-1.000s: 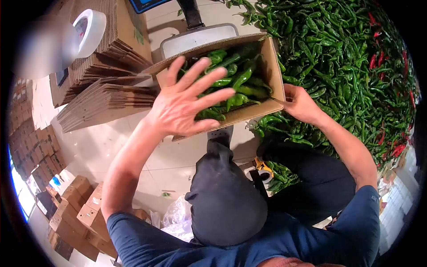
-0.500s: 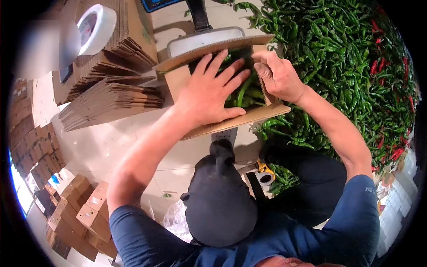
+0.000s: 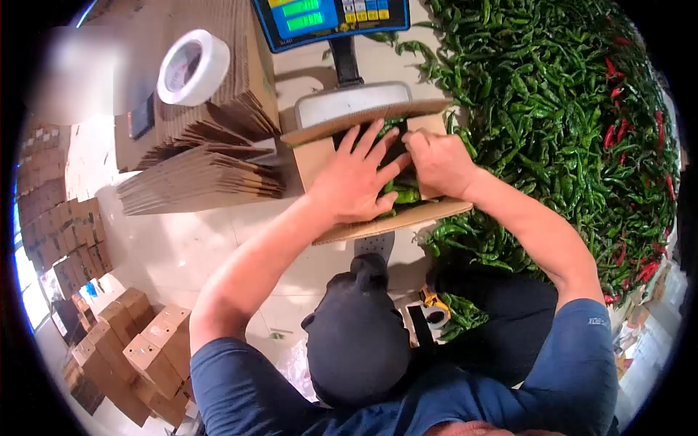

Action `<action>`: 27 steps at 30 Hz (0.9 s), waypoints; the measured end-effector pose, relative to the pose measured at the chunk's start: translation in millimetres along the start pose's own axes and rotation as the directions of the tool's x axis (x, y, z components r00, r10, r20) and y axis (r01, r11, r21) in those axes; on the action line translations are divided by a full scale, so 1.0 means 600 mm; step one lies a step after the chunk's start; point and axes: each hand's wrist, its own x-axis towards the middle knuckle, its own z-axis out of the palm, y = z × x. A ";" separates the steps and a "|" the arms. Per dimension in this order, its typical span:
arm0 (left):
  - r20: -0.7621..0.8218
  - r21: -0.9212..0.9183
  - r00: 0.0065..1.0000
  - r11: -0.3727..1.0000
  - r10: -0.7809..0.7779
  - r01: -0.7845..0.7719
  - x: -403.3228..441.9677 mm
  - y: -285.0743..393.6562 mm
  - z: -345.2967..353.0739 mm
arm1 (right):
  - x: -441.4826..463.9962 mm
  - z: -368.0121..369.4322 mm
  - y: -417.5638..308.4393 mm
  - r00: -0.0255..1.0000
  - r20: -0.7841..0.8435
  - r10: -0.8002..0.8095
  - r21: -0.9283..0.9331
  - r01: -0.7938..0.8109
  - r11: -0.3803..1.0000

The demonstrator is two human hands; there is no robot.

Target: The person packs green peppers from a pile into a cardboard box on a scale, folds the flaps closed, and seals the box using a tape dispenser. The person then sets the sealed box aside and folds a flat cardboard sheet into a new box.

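At 12 o'clock, the left hand [image 3: 356, 180] splays over slick-looking green chillies [image 3: 408, 195]; the right hand [image 3: 440, 164] grasps the stiff-looking 3-o'clock carton flap [image 3: 429, 123], a sound handhold.

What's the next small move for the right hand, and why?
Probably press the right end flap down toward the green peppers in the carton: the right hand's curled fingers are at that flap, the left hand lies spread over the opening, and peppers show in the gap between the hands.
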 end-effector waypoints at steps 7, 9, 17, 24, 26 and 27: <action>-0.081 0.022 0.995 0.998 0.054 -0.052 -0.011 0.016 0.011 | -0.008 0.000 -0.010 0.998 0.061 -0.019 0.024 0.018 1.000; -0.035 0.097 0.999 0.995 0.025 -0.022 -0.004 0.008 0.013 | 0.007 -0.002 -0.014 0.998 0.055 0.025 -0.017 -0.024 1.000; 0.078 0.137 0.997 0.991 0.004 -0.015 -0.012 0.007 0.022 | 0.003 -0.052 0.005 0.964 -0.148 -0.220 -0.011 0.221 0.975; -0.066 0.092 0.996 0.995 0.053 -0.047 -0.011 0.008 0.005 | 0.029 -0.066 0.034 0.998 0.012 -0.064 -0.086 0.064 0.994; -0.097 0.052 0.988 0.992 0.119 -0.114 -0.023 0.012 0.011 | 0.013 -0.063 0.020 0.995 0.022 -0.098 -0.077 0.100 0.992; -0.113 0.031 0.982 0.989 0.150 -0.148 -0.030 0.014 0.016 | 0.003 -0.063 0.011 0.993 0.012 -0.118 -0.110 0.119 0.987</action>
